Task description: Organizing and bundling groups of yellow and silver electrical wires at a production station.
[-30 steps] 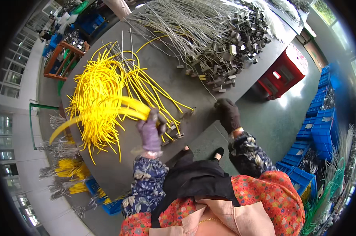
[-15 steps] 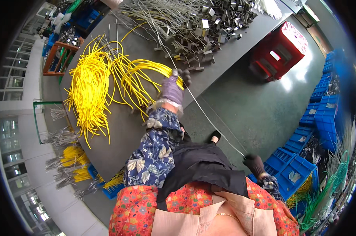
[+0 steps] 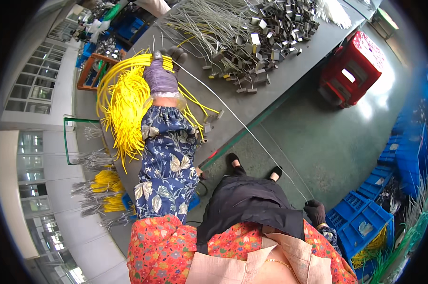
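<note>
My left hand (image 3: pixel 161 75), in a purple and dark glove, is closed around a bunch of yellow cables (image 3: pixel 137 60) beside a large heap of yellow cables (image 3: pixel 129 111) on the grey table (image 3: pixel 228 102). The bunch loops over the heap, and a few ends with small metal blocks (image 3: pixel 205 128) hang toward the near table edge. Low on the right, away from the table, my right hand (image 3: pixel 314 212) in a dark glove is closed on a long pale wire (image 3: pixel 252 135). That wire stretches taut up to the left hand.
Metal blocks (image 3: pixel 270 42) and grey wires (image 3: pixel 209 23) cover the far table. A red stool-like object (image 3: pixel 351 71) stands on the floor at right. Blue crates (image 3: pixel 360 213) line the lower right, near green strands (image 3: pixel 403 251). An orange-brown frame (image 3: pixel 93 71) is behind the heap.
My left hand has moved away from me and left, carrying the yellow bunch from near the table edge to over the heap. The right hand keeps the wire taut. The view has shifted slightly.
</note>
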Tool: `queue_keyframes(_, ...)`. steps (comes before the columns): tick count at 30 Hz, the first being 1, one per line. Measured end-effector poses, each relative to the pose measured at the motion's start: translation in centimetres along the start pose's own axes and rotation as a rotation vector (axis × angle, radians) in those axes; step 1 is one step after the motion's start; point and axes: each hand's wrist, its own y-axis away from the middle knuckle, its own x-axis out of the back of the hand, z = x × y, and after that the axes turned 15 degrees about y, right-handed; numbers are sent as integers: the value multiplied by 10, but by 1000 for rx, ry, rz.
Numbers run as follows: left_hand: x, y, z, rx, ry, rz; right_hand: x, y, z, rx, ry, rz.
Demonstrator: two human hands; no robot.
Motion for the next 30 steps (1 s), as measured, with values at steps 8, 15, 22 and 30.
queue_keyframes(8,25,-3,12,49,84,-9,-2,4,-13,64,25,-65)
queue_keyframes(15,51,65,-30,402,-366,-272,5,19,-9,76,147,-195)
queue_keyframes(22,59,194,-82,825,-804,-185,-5,-9,47,414,656,15)
queue_keyframes(30,30,97,-11,-1,-501,47,-28,-55,-99,373,457,-98)
